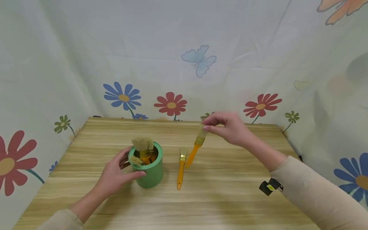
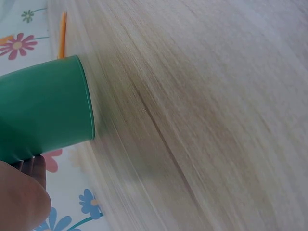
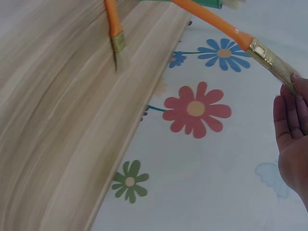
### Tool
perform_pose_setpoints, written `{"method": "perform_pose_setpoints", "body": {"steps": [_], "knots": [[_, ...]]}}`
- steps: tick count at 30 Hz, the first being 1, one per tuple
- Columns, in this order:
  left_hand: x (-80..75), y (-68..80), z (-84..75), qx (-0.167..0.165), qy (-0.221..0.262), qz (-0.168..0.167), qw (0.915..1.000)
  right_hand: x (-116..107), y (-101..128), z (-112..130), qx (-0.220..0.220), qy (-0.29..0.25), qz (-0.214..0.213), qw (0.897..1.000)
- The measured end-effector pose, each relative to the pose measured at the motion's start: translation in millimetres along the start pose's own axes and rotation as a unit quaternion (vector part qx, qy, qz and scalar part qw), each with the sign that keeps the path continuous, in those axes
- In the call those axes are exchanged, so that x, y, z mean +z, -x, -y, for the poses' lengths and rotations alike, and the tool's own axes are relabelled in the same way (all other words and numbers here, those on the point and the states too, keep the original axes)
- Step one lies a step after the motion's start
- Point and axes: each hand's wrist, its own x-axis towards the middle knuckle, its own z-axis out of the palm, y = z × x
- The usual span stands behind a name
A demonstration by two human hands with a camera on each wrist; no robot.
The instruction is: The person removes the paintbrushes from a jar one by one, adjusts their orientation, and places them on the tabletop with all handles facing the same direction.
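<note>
A green can (image 1: pixel 150 177) stands upright on the left part of the table, with several paintbrushes (image 1: pixel 142 144) in it, bristles up. My left hand (image 1: pixel 113 174) grips the can around its near left side, thumb at the front below the rim. In my right hand (image 1: pixel 230 129) a paintbrush (image 1: pixel 196 147) is pinched by its bristle end, its orange handle slanting down to the left. The right wrist view shows the fingers (image 3: pixel 288 115) at those bristles. A smaller paintbrush (image 1: pixel 180 171) lies on the table between the can and the held brush, bristles toward the back.
The wood-grain table (image 1: pixel 224 198) ends at the back against a white cloth (image 1: pixel 161 57) printed with flowers and a butterfly. Cloth also hangs at both sides. A small black device (image 1: pixel 270 186) is strapped at the right wrist.
</note>
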Motion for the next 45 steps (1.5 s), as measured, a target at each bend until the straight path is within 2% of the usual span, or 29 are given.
{"method": "perform_pose_setpoints", "body": {"steps": [6, 13, 19, 29, 45], "knots": [[0.2, -0.9, 0.2, 0.001, 0.002, 0.0, 1.0, 5, 4, -18, 0.019, -0.007, 0.06, 0.998], [0.6, -1.0, 1.4, 0.002, 0.003, 0.0, 1.0, 17, 5, -34, 0.039, 0.002, 0.096, 0.995], [0.6, -1.4, 1.2, -0.001, 0.006, 0.002, 1.0, 26, 4, -46, 0.043, 0.027, 0.102, 0.993], [0.5, -1.5, 1.9, -0.002, 0.003, 0.002, 1.0, 40, -1, -67, 0.006, 0.059, 0.104, 0.993], [1.6, -3.2, 7.6, 0.004, 0.007, 0.0, 1.0, 73, 0, -99, 0.05, 0.049, 0.106, 0.992]]}}
